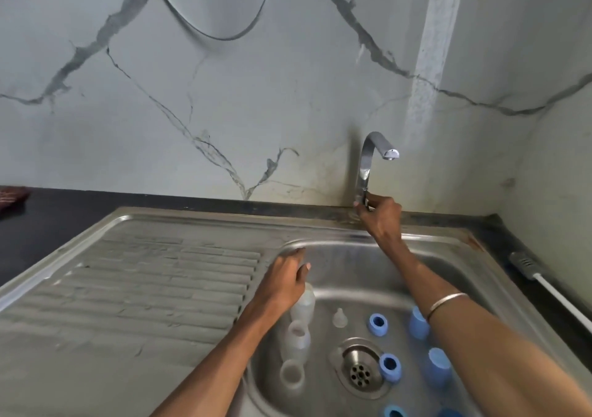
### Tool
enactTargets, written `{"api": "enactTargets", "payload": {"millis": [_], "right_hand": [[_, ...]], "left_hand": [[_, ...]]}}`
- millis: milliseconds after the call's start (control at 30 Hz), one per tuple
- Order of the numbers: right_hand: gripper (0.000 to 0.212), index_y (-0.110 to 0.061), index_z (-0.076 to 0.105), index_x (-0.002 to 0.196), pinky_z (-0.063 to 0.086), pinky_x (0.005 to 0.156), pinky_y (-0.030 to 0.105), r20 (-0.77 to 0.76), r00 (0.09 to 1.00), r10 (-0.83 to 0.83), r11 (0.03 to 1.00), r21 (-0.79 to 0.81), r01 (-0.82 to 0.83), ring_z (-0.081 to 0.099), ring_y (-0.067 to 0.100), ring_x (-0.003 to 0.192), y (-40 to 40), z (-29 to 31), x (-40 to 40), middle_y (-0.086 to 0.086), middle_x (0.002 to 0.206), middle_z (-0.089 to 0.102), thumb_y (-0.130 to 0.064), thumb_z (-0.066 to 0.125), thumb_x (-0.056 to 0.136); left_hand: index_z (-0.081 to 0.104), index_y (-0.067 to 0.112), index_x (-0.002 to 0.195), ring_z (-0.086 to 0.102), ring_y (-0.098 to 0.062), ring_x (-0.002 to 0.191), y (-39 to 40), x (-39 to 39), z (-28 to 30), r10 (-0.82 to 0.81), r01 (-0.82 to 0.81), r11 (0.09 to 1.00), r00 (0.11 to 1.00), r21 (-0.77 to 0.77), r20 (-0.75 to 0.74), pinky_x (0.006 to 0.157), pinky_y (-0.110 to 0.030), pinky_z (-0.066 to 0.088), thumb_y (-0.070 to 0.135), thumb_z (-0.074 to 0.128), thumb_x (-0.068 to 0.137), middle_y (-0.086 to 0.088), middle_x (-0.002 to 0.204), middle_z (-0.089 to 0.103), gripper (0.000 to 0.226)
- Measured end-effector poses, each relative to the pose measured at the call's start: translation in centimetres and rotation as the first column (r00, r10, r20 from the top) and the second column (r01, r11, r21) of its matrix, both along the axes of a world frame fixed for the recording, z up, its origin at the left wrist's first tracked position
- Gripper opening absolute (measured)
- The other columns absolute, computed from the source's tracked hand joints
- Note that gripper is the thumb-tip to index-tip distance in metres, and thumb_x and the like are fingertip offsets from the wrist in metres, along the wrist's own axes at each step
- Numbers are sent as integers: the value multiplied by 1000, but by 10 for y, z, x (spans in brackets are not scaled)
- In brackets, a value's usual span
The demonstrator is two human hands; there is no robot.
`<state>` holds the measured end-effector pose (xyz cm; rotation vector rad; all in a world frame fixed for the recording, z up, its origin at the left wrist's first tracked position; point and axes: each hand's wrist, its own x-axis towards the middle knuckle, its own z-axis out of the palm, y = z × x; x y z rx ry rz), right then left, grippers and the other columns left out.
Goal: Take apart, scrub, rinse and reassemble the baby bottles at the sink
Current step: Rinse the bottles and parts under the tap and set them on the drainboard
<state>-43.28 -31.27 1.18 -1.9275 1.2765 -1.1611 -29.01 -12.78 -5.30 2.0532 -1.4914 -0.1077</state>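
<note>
While your right hand (379,215) reaches to the back rim of the sink (336,221), its fingers curl round the lever at the foot of the tap (368,160), whose spout bends forward over the basin; no water is visible at the outlet. Your left hand (285,283) lies low at the basin's left edge, fingers bent over the top of a translucent bottle body (304,304); you cannot tell whether it actually grips that bottle or only rests against it. Two more translucent bottle bodies stand or lean along the left wall of the basin: a middle bottle (296,341) just nearer you, and a near bottle (292,375) with its open mouth turned upward. A clear teat (339,318) stands alone on the basin floor, between the bottles and the blue parts. Blue collar rings sit beside the drain (360,373): a far ring (378,323) behind it and a near ring (390,367) touching its right edge. Blue caps stand further right, a far cap (418,322) partly behind your right forearm and a near cap (438,367) beside it. More blue pieces are cut off at the bottom edge. A metal bangle (447,304) circles your right wrist. The ribbed drainboard (144,288) extends to the left.
</note>
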Motion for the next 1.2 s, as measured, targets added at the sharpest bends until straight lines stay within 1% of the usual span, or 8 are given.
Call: {"api": "enactTargets", "payload": {"millis": [67, 200, 467, 600, 733, 900, 1033, 1200], "right_hand": [[27, -6, 75, 112, 35, 67, 2, 28, 1000, 11, 1000, -1, -11, 71, 25, 98, -6, -1, -1, 15, 101, 76, -23, 69, 91], [24, -10, 77, 108, 42, 76, 16, -30, 998, 61, 998, -19, -61, 71, 22, 97, -16, -1, -4, 11, 101, 76, -22, 70, 89], [21, -14, 79, 101, 45, 81, 26, -181, 981, 72, 996, -42, -81, 67, 30, 105, -28, 1, -2, 11, 103, 76, -27, 68, 89], [21, -18, 78, 105, 46, 85, 29, -229, 969, 90, 994, -44, -103, 66, 28, 107, -30, 4, -4, 10, 104, 76, -28, 68, 89], [34, -18, 72, 121, 39, 88, 17, -192, 965, 177, 983, 76, -165, 65, 21, 115, -30, 8, -16, 9, 116, 73, -28, 72, 89], [47, -16, 58, 139, 45, 85, 20, -150, 980, 132, 983, 144, -110, 68, 21, 100, -18, 8, -30, 11, 112, 73, -16, 66, 92], [37, -13, 73, 118, 49, 74, 25, -327, 942, 75, 990, 141, -30, 67, 20, 85, -7, -16, -50, 6, 110, 74, -1, 57, 86], [14, -10, 78, 89, 58, 83, 34, -584, 778, 230, 952, 302, -54, 72, 19, 83, 22, -55, -63, 7, 86, 76, -6, 68, 81]], "left_hand": [[56, 14, 136, 60, -30, 116, -2, 1, -3, 1, -1, 1000, 1000, -2, 0, 92, -33, 46, 29, 50, 101, -11, 127, 65, 38], [58, 12, 136, 59, -31, 118, -5, -3, -4, -8, 8, 1000, 1000, -8, 24, 95, -34, 46, 28, 52, 101, -14, 127, 66, 39], [53, 15, 142, 56, -29, 124, -3, -5, -3, 3, -4, 1000, 1000, 23, 14, 100, -32, 43, 31, 51, 102, -12, 133, 63, 43], [53, 16, 141, 57, -31, 122, -3, -6, -4, 12, -13, 998, 1000, 61, 10, 98, -35, 46, 32, 51, 102, -14, 132, 63, 43], [50, 18, 144, 58, -31, 122, -5, -2, -9, 19, -20, 993, 1000, 113, 9, 99, -41, 49, 35, 51, 102, -12, 132, 63, 46], [50, 18, 144, 58, -32, 123, -6, -2, -10, 33, -35, 987, 999, 154, 12, 100, -42, 49, 34, 51, 101, -13, 131, 63, 45], [47, 20, 147, 56, -34, 124, -4, -3, -11, 51, -66, 959, 997, 275, 62, 102, -42, 48, 29, 51, 101, -16, 131, 60, 46], [46, 19, 145, 50, -34, 130, 0, -9, -14, 60, -79, 926, 996, 370, 65, 103, -43, 46, 26, 53, 100, -15, 141, 49, 47]]}}
